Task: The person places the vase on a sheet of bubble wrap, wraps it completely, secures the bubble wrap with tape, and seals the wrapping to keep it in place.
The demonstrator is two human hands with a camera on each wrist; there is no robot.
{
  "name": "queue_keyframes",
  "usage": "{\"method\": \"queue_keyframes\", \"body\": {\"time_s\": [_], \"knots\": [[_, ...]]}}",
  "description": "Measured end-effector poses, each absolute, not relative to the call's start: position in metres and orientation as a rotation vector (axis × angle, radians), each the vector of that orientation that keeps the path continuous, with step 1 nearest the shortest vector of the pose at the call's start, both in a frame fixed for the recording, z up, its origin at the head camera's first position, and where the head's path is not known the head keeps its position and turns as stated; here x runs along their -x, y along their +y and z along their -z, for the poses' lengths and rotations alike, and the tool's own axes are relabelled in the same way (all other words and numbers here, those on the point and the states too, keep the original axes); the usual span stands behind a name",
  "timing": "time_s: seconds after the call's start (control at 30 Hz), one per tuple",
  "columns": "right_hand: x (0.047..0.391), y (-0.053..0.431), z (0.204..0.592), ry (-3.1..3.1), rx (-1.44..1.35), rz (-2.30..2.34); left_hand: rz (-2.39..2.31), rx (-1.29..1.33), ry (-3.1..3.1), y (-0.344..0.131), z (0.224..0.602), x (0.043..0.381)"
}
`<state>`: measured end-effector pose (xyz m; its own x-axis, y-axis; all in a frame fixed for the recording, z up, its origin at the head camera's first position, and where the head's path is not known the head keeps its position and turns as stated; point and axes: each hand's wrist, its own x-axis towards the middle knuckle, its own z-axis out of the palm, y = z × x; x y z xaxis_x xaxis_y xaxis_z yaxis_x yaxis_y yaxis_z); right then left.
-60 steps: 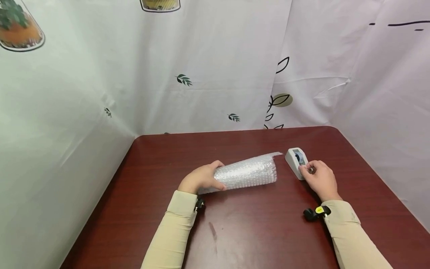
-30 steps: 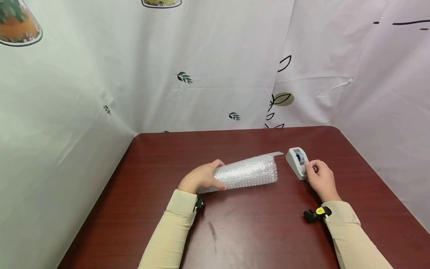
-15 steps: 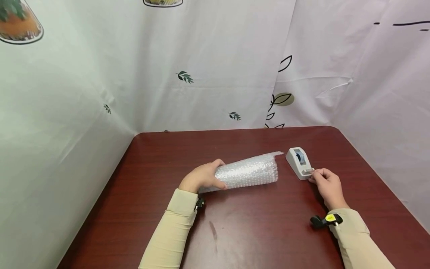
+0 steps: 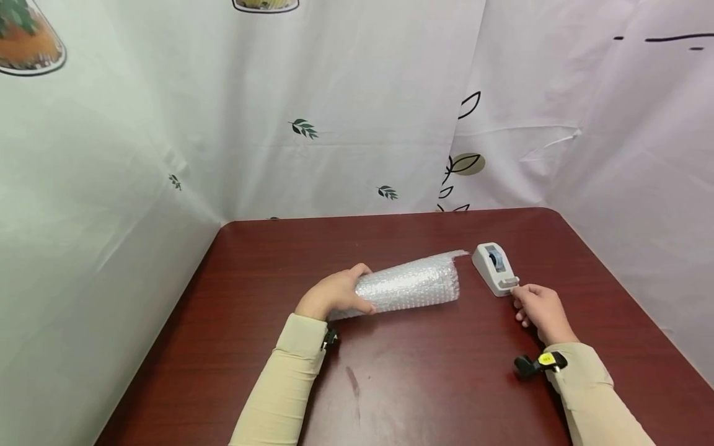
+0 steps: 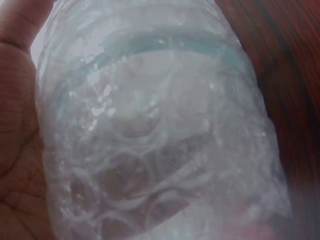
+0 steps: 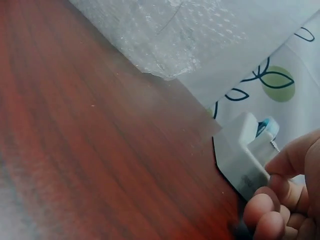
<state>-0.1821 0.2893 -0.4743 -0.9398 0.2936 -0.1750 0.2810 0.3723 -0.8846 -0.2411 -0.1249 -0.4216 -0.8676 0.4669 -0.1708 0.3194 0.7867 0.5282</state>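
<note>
My left hand (image 4: 334,294) grips the near-left end of a rolled bundle of bubble wrap (image 4: 409,285), thumb on its near side. Through the clear layers in the left wrist view, a teal band shows on a pale thing inside the bubble wrap (image 5: 165,100). Right of the bundle stands a white tape dispenser (image 4: 484,267) with a small roll of blue-tinted tape (image 4: 496,259). At the dispenser's front end, my right hand (image 4: 542,308) pinches the end of the tape between thumb and forefinger. Its other fingers curl below in the right wrist view.
The dark red wooden table (image 4: 424,371) carries the bundle and dispenser. White printed cloth (image 4: 357,111) hangs behind the table and along both sides. A loose flap of bubble wrap points toward the dispenser.
My right hand has moved from over the dispenser's front to just beyond its front end, pulling out a little tape. The left hand and the bubble wrap bundle have stayed in place.
</note>
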Motion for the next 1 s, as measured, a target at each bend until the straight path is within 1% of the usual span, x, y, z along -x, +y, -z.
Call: {"method": "queue_keyframes", "body": {"time_s": [0.4, 0.7, 1.0], "knots": [[0.193, 0.297, 0.468, -2.672, 0.578, -1.873, -0.723, -0.601, 2.681, -0.124, 0.423, 0.242], [0.195, 0.298, 0.468, -2.665, 0.575, -1.916, -0.720, -0.590, 2.680, -0.124, 0.423, 0.242], [0.190, 0.302, 0.476, -2.671, 0.375, -1.834, -0.722, -0.583, 2.683, -0.124, 0.422, 0.241]]}}
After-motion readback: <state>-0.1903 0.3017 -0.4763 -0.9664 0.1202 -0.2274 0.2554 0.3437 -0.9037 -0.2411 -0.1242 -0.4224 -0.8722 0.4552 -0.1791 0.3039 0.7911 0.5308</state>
